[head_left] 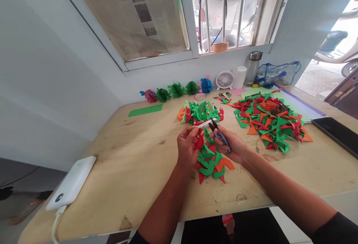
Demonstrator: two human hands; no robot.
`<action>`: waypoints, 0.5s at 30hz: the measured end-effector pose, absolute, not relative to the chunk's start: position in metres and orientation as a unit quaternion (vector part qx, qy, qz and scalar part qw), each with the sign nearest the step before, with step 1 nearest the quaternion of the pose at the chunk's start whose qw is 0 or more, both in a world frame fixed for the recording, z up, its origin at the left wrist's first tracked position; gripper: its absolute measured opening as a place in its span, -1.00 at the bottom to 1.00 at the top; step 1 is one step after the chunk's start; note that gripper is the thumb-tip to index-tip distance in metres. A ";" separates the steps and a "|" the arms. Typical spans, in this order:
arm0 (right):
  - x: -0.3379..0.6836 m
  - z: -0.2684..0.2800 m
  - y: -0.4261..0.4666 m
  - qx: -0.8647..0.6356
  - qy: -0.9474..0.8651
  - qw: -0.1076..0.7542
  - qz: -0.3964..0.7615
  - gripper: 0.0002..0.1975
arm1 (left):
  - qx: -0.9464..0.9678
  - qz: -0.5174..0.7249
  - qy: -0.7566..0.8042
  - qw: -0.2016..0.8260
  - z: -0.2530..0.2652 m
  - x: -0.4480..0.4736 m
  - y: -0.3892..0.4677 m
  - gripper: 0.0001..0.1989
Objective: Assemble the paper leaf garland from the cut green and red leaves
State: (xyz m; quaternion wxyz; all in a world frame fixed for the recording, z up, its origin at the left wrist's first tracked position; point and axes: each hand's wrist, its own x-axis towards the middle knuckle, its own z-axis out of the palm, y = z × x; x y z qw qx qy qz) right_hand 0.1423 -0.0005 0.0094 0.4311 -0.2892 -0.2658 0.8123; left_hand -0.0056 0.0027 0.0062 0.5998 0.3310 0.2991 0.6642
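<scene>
My left hand pinches a thin white strip, and a red paper piece shows at its fingers. My right hand is closed around scissors with blue handles and dark blades. The blades lie at the far end of the strip; whether they touch it is hard to tell. Below and between the hands lies a loose heap of curved green, red and orange paper cutouts. Just beyond them is another pile of cutouts, several bearing small white patches.
A large heap of paper scraps covers the right side, near a dark phone. Folded paper figures, a small fan and a glass bottle line the wall. A white power bank with a cable sits at the left edge.
</scene>
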 end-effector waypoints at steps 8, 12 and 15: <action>0.142 0.010 -0.002 -0.292 -0.299 0.439 0.795 -0.61 | 0.327 0.660 0.321 0.596 0.008 -0.005 0.002 -0.87; 0.141 0.010 -0.003 -0.307 -0.316 0.451 0.776 -0.61 | 0.324 0.662 0.319 0.596 0.010 -0.004 0.001 -0.85; 0.141 0.012 -0.005 -0.332 -0.325 0.459 0.757 -0.61 | 0.327 0.664 0.322 0.590 0.011 -0.004 0.000 -0.85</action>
